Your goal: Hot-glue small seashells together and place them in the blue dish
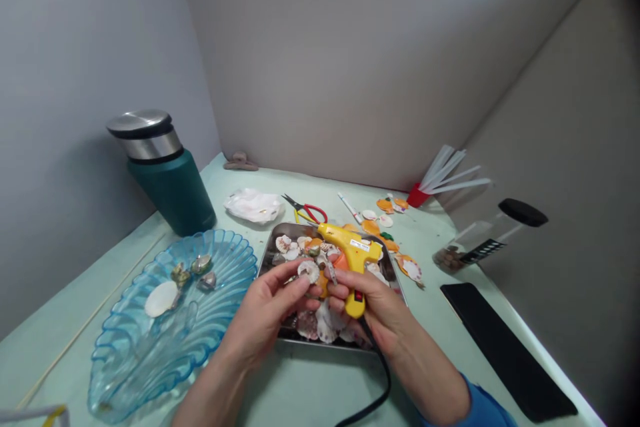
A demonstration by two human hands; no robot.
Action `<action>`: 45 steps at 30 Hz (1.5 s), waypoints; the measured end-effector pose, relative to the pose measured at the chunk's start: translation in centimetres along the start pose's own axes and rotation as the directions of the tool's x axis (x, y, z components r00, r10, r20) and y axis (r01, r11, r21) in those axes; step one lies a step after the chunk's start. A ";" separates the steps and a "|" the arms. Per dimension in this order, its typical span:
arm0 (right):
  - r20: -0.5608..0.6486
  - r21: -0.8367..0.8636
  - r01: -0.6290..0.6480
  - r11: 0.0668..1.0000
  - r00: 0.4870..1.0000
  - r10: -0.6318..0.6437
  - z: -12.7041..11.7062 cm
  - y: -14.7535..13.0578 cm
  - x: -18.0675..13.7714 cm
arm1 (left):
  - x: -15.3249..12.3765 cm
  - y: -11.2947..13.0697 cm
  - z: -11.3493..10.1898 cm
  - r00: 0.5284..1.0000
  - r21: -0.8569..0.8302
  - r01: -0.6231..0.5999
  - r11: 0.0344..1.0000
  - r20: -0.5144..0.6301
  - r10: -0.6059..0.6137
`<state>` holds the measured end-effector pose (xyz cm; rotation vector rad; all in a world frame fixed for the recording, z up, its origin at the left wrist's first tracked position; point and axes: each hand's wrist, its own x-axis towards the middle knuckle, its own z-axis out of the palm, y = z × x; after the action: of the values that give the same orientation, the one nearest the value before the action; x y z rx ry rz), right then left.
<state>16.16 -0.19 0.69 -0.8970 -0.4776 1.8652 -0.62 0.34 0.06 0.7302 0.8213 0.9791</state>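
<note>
My left hand (277, 297) is closed on a small whitish seashell (309, 271), pinched between thumb and fingers above the metal tray (280, 233). My right hand (370, 297) wraps around the handle of a yellow glue gun (350, 243), whose nozzle points to the upper left. At its thumb and fingertips is a slim pale piece (331, 272), possibly a shell; its kind is unclear. The two hands almost meet over the tray, which holds many scallop shells (327, 327) in white, orange and purplish tones. A black cord (383, 367) runs down from the gun.
On the left stand a blue shell-shaped glass dish (135, 307) with several shells and a teal bottle (173, 190). Behind lie a white packet (254, 205), scissors (313, 212) and a marker (350, 208). Rightward are a red cup of glue sticks (417, 195), a jar (465, 247) and a black strip (505, 347).
</note>
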 end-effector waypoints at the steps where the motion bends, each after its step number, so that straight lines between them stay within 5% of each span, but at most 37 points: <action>1: -0.007 0.016 -0.008 1.000 1.000 0.008 -0.1 0.0 0.0 | 0.1 -0.1 -0.1 1.000 0.005 0.007 1.000 0.008 -0.007; 14: -0.019 0.001 -0.105 0.994 0.994 0.105 -0.6 0.6 0.0 | 0.1 -0.3 -0.2 1.000 0.074 -0.003 0.997 0.026 0.001; 20: -0.025 -0.055 0.172 0.984 0.984 -0.174 0.2 0.9 -0.1 | 0.1 -0.3 -0.3 1.000 0.074 0.026 0.997 0.011 -0.026; 23: -0.060 -0.270 0.400 0.876 0.901 -0.430 0.7 0.8 -0.2 | 0.1 -0.4 -0.3 0.999 0.090 0.023 0.996 0.026 -0.025; 26: -0.062 -0.479 0.469 0.742 0.825 -0.562 1.2 0.9 -0.4 | 0.0 -0.3 -0.2 0.999 0.094 0.014 0.995 0.030 -0.017; 31: -0.003 -0.609 0.489 0.625 0.786 -0.618 1.1 1.5 -0.8 | 0.1 -0.4 -0.1 0.999 0.082 0.007 0.997 0.031 -0.010; 39: 0.261 -0.814 0.544 0.204 0.657 -0.708 -0.2 1.9 -0.6 | 0.2 -0.2 0.0 1.000 0.005 0.029 1.000 0.006 -0.029; 45: 0.411 -0.819 0.573 0.023 0.615 -0.673 -0.3 1.3 -1.0 | 0.2 -0.3 -0.1 0.999 -0.023 0.035 0.999 0.029 -0.035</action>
<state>15.88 -1.71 -0.01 -1.1629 -1.6940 0.5123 -0.50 0.46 -0.24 0.7054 0.7940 0.9440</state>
